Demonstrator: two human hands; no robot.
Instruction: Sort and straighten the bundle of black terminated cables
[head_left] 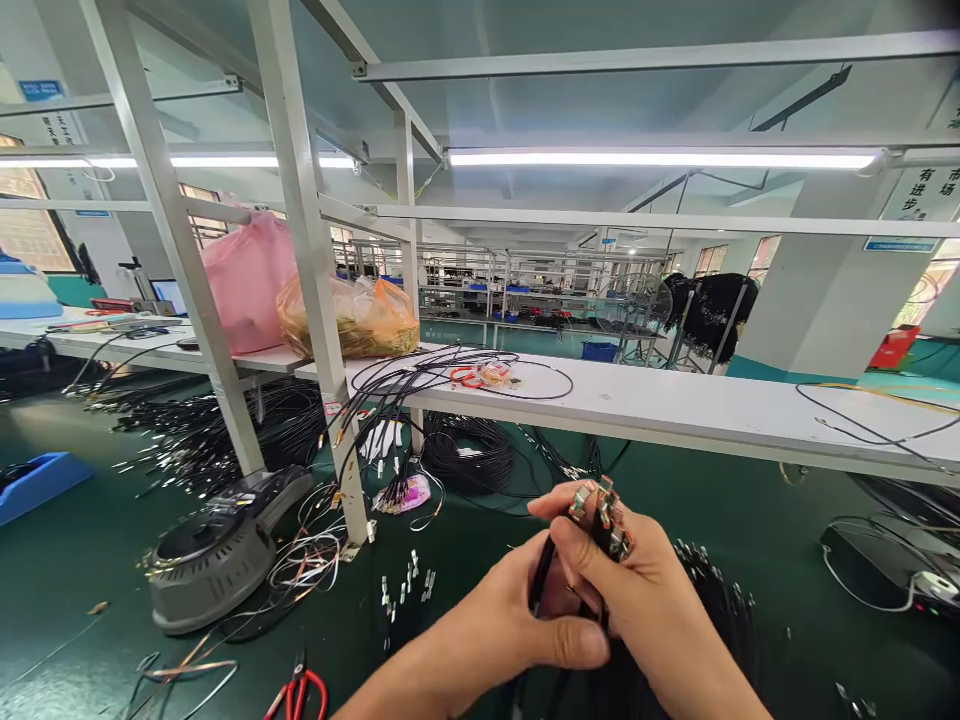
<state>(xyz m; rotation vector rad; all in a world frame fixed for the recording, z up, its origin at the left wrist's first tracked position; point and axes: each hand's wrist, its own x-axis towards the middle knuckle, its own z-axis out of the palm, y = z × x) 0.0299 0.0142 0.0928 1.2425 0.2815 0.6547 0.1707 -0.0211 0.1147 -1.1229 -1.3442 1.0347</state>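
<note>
As the left hand and right hand close their fingers around black cables above the bench's near side, aligning the connectors seems underway, probably calling next for a steady grip.

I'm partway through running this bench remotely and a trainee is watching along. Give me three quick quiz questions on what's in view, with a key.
1. Open question: What do the left hand and the right hand hold between them?

2. True or false: In the picture, the pink bag stands to the left of the orange bag.

3. Fill the gap: The pliers lying on the dark green surface have ____ handles.

Key:
1. A bunch of black cables with metal connectors at their ends.
2. True.
3. Red.
</note>
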